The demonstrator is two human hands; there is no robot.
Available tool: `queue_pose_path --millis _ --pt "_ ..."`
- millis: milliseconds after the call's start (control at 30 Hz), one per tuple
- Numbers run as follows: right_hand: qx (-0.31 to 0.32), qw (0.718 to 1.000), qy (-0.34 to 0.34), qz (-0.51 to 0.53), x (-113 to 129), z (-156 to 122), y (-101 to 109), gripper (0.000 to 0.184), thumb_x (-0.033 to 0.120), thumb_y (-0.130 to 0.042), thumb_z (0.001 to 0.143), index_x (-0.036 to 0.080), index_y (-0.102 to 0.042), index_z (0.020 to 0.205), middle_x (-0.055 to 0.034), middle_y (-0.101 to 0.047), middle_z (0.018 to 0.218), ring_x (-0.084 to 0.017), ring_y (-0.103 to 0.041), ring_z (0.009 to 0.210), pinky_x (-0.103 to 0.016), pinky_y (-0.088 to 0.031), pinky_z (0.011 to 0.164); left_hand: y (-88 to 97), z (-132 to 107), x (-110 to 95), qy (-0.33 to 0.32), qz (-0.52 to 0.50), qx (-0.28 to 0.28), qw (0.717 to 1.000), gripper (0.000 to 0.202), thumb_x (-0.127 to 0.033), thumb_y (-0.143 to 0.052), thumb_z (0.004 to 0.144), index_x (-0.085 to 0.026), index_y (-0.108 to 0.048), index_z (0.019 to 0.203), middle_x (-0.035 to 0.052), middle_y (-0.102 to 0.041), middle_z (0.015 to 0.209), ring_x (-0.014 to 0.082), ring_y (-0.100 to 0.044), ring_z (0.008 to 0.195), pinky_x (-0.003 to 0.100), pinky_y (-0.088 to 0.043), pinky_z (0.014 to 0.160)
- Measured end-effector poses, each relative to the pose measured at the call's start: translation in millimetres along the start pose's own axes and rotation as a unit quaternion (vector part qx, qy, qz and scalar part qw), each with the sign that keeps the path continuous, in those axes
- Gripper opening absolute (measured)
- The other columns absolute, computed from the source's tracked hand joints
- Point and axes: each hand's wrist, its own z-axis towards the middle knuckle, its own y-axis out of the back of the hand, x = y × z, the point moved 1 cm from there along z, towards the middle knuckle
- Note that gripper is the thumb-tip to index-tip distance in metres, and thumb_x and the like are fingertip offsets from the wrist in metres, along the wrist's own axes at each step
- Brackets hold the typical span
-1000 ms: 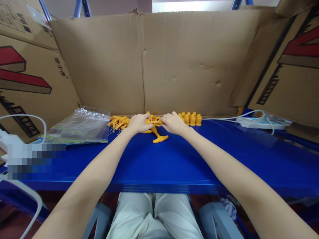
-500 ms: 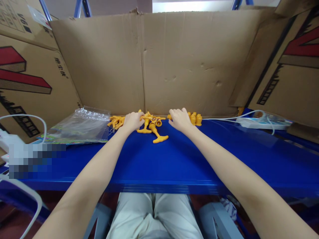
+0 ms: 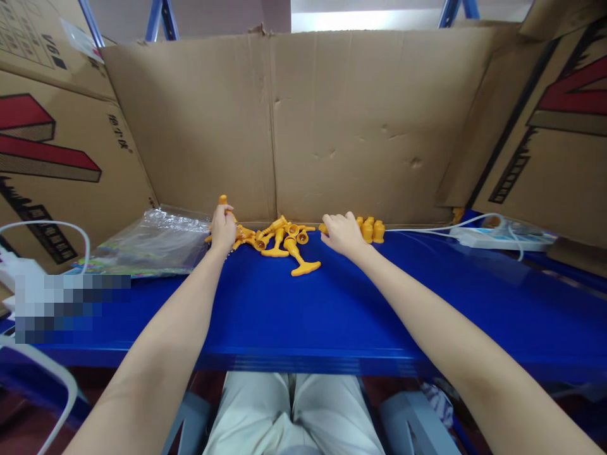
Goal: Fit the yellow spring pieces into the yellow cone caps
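My left hand [image 3: 222,229] is closed around a yellow plastic piece [image 3: 223,200], whose end sticks up above the fingers. Branching yellow parts [image 3: 244,236] lie in a heap just right of that hand. In the middle rests a cluster of yellow T-handled pieces; the nearest T-shaped piece [image 3: 303,265] points toward me, with round sockets at the back. My right hand [image 3: 345,234] is curled over yellow plastic at the back of the table, and a yellow bit shows past its fingertips. Several upright yellow caps [image 3: 378,232] stand directly beside it.
A blue table [image 3: 303,316] runs across in front of me, with a cardboard wall [image 3: 355,120] along its back. Clear plastic bags [image 3: 156,243] lie at left. A white power strip [image 3: 497,236] with cables sits at right. Printed cartons [image 3: 57,170] flank the left side.
My left hand has moved left from the central cluster to the branching heap, and a yellow piece now stands up from its grip. The right hand has stayed nearly in place.
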Motion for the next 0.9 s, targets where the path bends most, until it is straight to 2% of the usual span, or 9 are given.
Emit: queue_pose_path --millis 100,167,400,500,600,700,800,900 --pt "0.003 1.0 0.003 0.002 0.7 -0.4 0.7 0.023 0.02 -0.044 0.086 0.009 -0.056 0.102 -0.0149 -0.069 0.095 -0.026 -0.06 0.091 -0.034 -0.023 0.074 -0.2 1.5 9.6 0.034 0.019 -0.023 0.999 0.033 -0.01 -0.034 0.083 -0.022 -0.054 0.106 0.0061 -0.061 0.11 0.0201 -0.054 0.108 0.034 -0.043 0.095" --pt "0.003 1.0 0.005 0.002 1.0 -0.5 1.3 0.023 0.02 -0.043 0.087 0.009 -0.056 0.103 -0.0148 -0.068 0.096 -0.026 -0.06 0.091 -0.034 -0.023 0.075 -1.6 0.4 16.4 0.04 0.045 -0.019 0.998 0.03 -0.01 -0.036 0.081 -0.021 -0.056 0.1 0.0079 -0.061 0.108 0.0218 -0.055 0.108 0.036 -0.043 0.095" --pt "-0.003 1.0 0.007 0.005 1.5 -0.6 1.3 0.024 0.02 -0.044 0.085 0.01 -0.057 0.102 -0.0154 -0.069 0.094 -0.026 -0.06 0.089 -0.035 -0.024 0.075 -15.5 -3.0 42.2 0.061 0.135 0.09 0.985 0.022 -0.011 -0.047 0.074 -0.02 -0.062 0.086 0.0134 -0.064 0.108 0.0297 -0.057 0.108 0.043 -0.045 0.09" --pt "-0.006 1.0 -0.008 0.006 -1.2 0.7 3.2 0.024 0.022 -0.045 0.085 0.01 -0.057 0.102 -0.0159 -0.069 0.094 -0.026 -0.061 0.09 -0.035 -0.025 0.076 -17.8 -1.4 46.9 0.063 0.138 0.1 0.983 0.024 -0.011 -0.046 0.075 -0.02 -0.062 0.092 0.0142 -0.064 0.111 0.0302 -0.056 0.111 0.044 -0.045 0.091" --pt "-0.021 0.998 -0.06 0.017 -10.3 3.9 9.5 0.024 0.025 -0.045 0.085 0.011 -0.056 0.101 -0.0164 -0.069 0.093 -0.027 -0.062 0.088 -0.035 -0.027 0.077 -17.2 -0.8 46.9 0.055 0.133 0.086 0.986 0.028 -0.013 -0.044 0.078 -0.019 -0.061 0.1 0.016 -0.061 0.117 0.03 -0.053 0.117 0.044 -0.044 0.094" --pt "-0.023 0.988 -0.151 0.034 -27.4 7.1 19.4 0.026 0.029 -0.046 0.085 0.01 -0.055 0.101 -0.0161 -0.069 0.09 -0.027 -0.063 0.086 -0.036 -0.029 0.077 -17.1 -0.8 46.7 0.054 0.134 0.084 0.986 0.031 -0.015 -0.044 0.079 -0.016 -0.061 0.105 0.0184 -0.058 0.122 0.0304 -0.052 0.119 0.044 -0.043 0.096" --pt "0.018 0.968 -0.248 0.037 -49.2 6.7 26.8 0.032 0.032 -0.049 0.083 0.009 -0.056 0.105 -0.0178 -0.068 0.092 -0.028 -0.063 0.089 -0.036 -0.033 0.077 -19.4 0.1 47.8 0.044 0.135 0.107 0.984 0.033 -0.016 -0.044 0.079 -0.016 -0.065 0.104 0.0169 -0.059 0.123 0.0296 -0.054 0.117 0.042 -0.042 0.098" --pt "0.094 0.945 -0.313 0.03 -68.8 2.6 24.1 0.034 0.03 -0.054 0.081 0.009 -0.061 0.106 -0.0206 -0.066 0.102 -0.029 -0.063 0.097 -0.036 -0.036 0.079 -22.8 1.6 48.4 0.036 0.138 0.127 0.982 0.035 -0.017 -0.044 0.08 -0.017 -0.067 0.105 0.0138 -0.063 0.12 0.0296 -0.055 0.116 0.041 -0.043 0.098"
